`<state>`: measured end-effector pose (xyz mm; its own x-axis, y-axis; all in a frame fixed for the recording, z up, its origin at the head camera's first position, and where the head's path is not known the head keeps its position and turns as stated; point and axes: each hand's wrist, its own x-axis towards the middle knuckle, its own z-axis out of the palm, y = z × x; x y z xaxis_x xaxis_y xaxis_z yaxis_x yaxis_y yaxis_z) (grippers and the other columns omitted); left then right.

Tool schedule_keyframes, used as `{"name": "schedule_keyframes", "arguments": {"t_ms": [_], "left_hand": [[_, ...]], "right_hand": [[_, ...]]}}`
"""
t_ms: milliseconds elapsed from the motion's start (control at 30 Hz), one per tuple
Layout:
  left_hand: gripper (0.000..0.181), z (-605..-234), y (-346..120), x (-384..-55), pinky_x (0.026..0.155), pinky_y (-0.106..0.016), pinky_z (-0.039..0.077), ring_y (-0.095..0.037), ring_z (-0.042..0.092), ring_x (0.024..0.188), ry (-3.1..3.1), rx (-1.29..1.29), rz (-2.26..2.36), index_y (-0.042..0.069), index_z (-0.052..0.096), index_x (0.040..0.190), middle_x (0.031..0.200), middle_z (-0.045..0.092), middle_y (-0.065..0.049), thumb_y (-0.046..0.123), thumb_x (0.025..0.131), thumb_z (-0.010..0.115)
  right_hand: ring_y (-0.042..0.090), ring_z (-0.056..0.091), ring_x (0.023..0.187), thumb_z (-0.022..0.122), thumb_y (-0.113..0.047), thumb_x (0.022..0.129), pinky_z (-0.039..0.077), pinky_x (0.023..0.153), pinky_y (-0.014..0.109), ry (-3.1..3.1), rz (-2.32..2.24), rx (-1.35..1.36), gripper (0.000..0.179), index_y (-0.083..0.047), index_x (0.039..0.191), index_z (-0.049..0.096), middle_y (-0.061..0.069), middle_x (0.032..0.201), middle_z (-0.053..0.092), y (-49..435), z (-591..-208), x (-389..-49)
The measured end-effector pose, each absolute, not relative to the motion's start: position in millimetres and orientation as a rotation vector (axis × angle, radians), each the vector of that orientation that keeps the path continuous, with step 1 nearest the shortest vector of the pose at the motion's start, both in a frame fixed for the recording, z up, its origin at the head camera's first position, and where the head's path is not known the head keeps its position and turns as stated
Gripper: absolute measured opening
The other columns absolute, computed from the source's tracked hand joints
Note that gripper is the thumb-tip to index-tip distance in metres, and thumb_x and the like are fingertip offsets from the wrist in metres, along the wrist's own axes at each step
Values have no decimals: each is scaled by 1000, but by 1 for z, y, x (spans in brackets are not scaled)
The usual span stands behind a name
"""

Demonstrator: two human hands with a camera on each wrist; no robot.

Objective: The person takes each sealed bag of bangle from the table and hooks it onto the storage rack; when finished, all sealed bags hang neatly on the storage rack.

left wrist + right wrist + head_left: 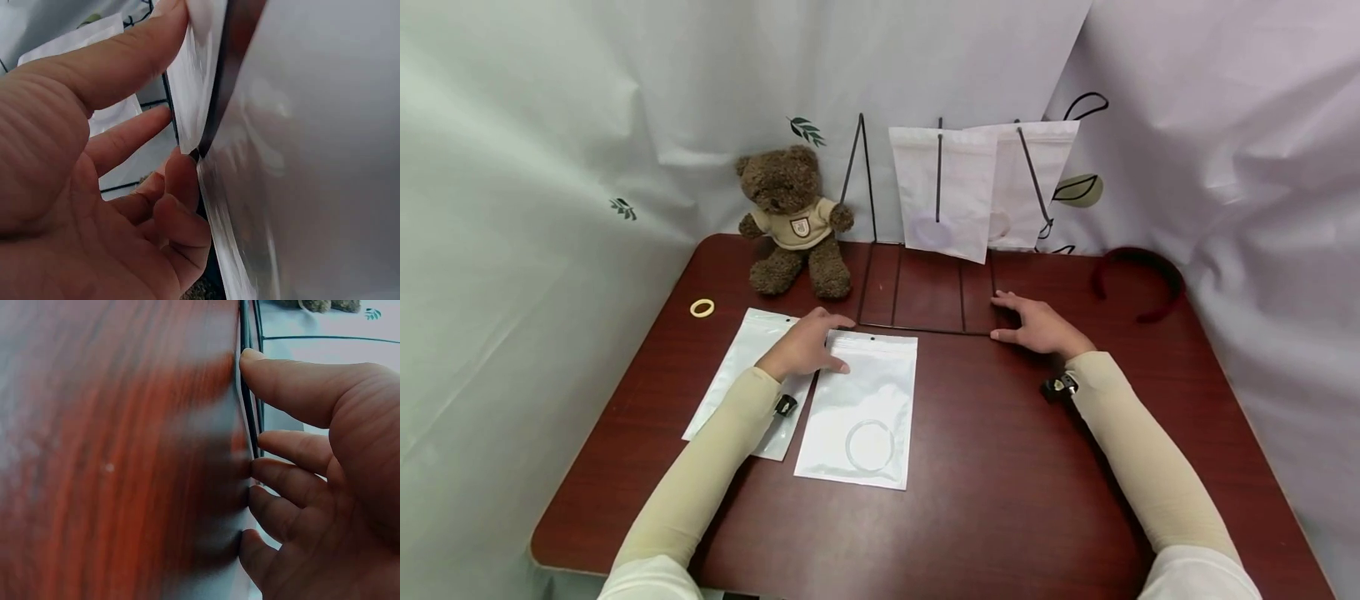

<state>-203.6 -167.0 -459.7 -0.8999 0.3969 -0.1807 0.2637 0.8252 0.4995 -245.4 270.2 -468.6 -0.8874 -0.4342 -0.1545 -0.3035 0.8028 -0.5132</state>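
A black wire rack (pixel 925 330) stands at the back of the table, two white zip bags hanging on its rods. My left hand (pixel 807 343) is over two flat silvery zip bags. Its thumb (pixel 119 72) lies over the right bag (pixel 880 392), which has a ring shape showing near its bottom. The index fingertip reaches to the rack's front left corner; the other fingers are bent, partly over the left bag (pixel 763 329). Beside the rack's front right corner, my right hand (pixel 1037 325) has spread fingers, the thumb tip (pixel 251 356) right at the wire.
A brown teddy bear (pixel 790 225) in a beige top sits left of the rack. A yellow ring (pixel 702 308) lies at the table's left, a dark red headband (pixel 1172 279) at the back right. White cloth (pixel 512 167) encloses the reddish-brown table (pixel 1037 500).
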Motion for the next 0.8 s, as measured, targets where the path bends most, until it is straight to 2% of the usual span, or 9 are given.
{"name": "schedule_keyframes", "arguments": {"t_ms": [167,300,400,500,600,733,800], "left_hand": [[71,-458,-163,-201,97,-43,45,-22,50,107,2749,498,634,26,64,135,120,57,-6,35,71,92],[73,-456,-160,-199,93,-42,46,-21,47,105,2754,508,663,27,63,137,119,54,-7,30,71,93],[73,-457,-160,-198,91,-39,47,-20,46,108,2760,541,702,25,60,141,123,52,-8,23,75,90],[68,-457,-163,-196,87,-39,48,-22,50,107,2756,587,789,23,58,143,124,57,-10,17,81,85],[63,-457,-167,-195,87,-41,50,-24,59,108,2746,630,910,26,55,145,128,63,-9,14,87,79],[62,-458,-172,-195,91,-43,52,-23,64,117,2760,686,1048,32,54,146,141,63,-2,15,91,75],[59,-457,-173,-195,90,-41,53,-20,65,118,2782,712,1082,34,55,144,142,62,2,15,91,74]], "right_hand": [[36,27,153,74,-37,91,28,120,55,2727,-724,-573,73,-9,152,45,17,164,31,269,-471,-247],[37,26,153,74,-37,91,28,120,56,2725,-724,-573,74,-8,152,45,17,164,31,270,-471,-247],[38,25,153,74,-37,91,27,120,57,2721,-716,-581,74,-7,152,44,18,164,30,270,-471,-247],[37,25,154,74,-37,91,27,120,56,2725,-713,-578,74,-8,152,43,16,164,30,271,-471,-246],[37,25,153,74,-37,91,27,120,56,2729,-714,-580,74,-8,152,44,17,164,30,270,-472,-246],[37,26,153,74,-38,91,28,120,56,2737,-720,-573,74,-9,152,44,16,164,30,270,-472,-246],[36,26,153,74,-38,91,28,120,56,2737,-722,-572,74,-9,152,44,16,164,30,270,-472,-246]]}}
